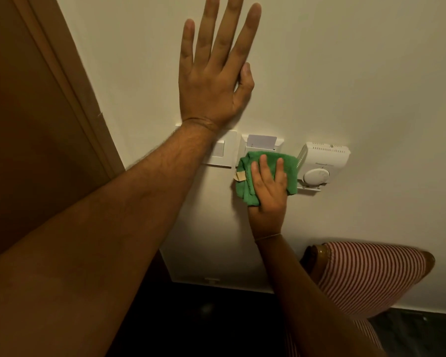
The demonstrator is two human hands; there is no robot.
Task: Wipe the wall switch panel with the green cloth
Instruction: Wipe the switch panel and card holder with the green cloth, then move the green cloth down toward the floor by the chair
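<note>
In the head view, the left hand (pixel 214 73) lies flat against the pale wall (pixel 345 60) with its fingers spread and pointing up, grasping nothing; its wrist and forearm cross in front of the white switch plate (pixel 223 148), hiding much of it. Just right of that plate sits the key-card holder (pixel 262 144) of the wall switch panel, with a pale card (pixel 263 139) standing in its slot. The right hand (pixel 268 186) presses the green cloth (pixel 245 181) against the lower part of this holder, fingers laid over the bunched fabric and gripping it against the wall; a small tan label (pixel 240 176) shows at the cloth's left edge. The cloth's right edge touches a white thermostat (pixel 322 163) with a round dial, mounted just beside the holder. A brown door frame (pixel 70 99) runs down the left side. Lower right, a chair with red-and-white striped upholstery (pixel 366 274) stands near the wall, above a dark floor (pixel 216 318).
</note>
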